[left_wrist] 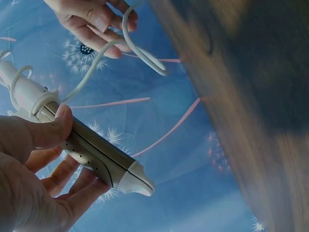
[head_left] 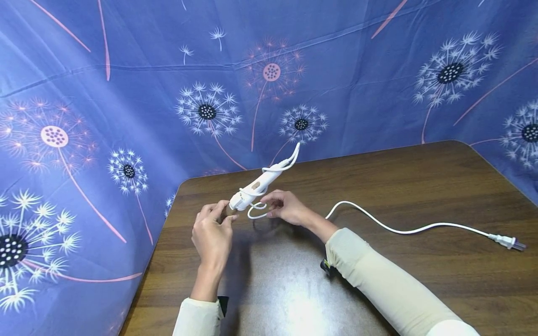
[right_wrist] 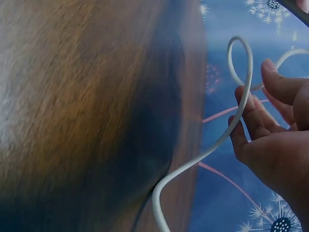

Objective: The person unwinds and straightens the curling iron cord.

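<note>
Behind and to the left of the table (head_left: 420,186), one blue cloth (head_left: 147,107) printed with white and pink dandelions. Next, your left sleeve (head_left: 195,321), pale, with a dark band at the wrist. Your left hand (head_left: 212,233), pinching the dark barrel (left_wrist: 94,150) of a hair iron (head_left: 261,182): thumb laid on top near the handle, fingers curled along the underside toward the white tip (left_wrist: 135,182).

At centre, that hair iron, white-handled, raised above the tabletop and slanting up toward the cloth; its white cord (head_left: 445,224) winds loosely round the handle, with a bend standing out past the far end.

Just right of it, your right hand (head_left: 290,207), thumb and fingers spread apart, fingertips touching a loose loop of the cord. Your right sleeve (head_left: 378,270), pale, reaching in from the lower right. Beyond that hand, the cord's free length, curving across the wooden table. Last, at far right, one plug (head_left: 506,241), prongs pointing away from you and rightward.
</note>
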`<state>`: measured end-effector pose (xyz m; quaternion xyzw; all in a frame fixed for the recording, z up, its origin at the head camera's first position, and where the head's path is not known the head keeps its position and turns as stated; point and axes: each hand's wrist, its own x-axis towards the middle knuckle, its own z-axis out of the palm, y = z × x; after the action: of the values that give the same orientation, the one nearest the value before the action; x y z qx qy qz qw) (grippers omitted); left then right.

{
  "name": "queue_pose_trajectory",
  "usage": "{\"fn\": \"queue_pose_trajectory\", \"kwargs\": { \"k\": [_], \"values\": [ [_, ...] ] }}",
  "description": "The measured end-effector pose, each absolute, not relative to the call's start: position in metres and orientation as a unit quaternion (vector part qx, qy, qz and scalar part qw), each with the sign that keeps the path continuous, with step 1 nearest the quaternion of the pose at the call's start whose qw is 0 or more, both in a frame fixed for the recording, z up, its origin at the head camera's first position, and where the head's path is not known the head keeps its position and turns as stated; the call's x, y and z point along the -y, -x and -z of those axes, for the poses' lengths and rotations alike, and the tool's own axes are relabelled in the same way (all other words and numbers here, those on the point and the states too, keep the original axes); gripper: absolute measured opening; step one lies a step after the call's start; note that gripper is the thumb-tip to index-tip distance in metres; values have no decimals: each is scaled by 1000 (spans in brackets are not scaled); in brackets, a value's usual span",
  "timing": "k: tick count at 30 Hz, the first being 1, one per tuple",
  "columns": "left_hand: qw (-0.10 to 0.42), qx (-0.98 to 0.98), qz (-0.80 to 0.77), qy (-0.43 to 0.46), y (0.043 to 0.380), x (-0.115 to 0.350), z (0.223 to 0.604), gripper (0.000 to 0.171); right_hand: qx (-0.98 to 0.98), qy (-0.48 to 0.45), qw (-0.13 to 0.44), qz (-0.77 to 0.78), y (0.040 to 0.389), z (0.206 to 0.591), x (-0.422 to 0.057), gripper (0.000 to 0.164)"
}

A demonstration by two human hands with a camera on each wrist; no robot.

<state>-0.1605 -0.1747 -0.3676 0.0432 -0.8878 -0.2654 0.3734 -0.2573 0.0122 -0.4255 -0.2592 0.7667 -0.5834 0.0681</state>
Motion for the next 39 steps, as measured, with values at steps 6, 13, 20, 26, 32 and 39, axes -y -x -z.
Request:
{"fn": "queue_pose_trajectory", "kwargs": {
  "k": [6,13,20,26,32,39],
  "values": [
    [384,883,266,-43,163,180,366,33,-804,249,66,536,258,428,-15,43],
    [385,880,273,-60,163,188,365,34,-828,292,37,478,261,430,-19,9],
    [376,878,282,-84,160,198,363,34,-823,238,2,516,271,427,-31,5],
    [370,879,287,-95,156,204,365,35,-778,152,22,610,281,425,-44,7],
    [366,879,288,-98,153,206,368,35,-758,82,30,646,286,421,-54,12],
    [359,883,286,-93,152,207,372,34,-736,40,37,675,289,413,-62,15]
  ]
}}
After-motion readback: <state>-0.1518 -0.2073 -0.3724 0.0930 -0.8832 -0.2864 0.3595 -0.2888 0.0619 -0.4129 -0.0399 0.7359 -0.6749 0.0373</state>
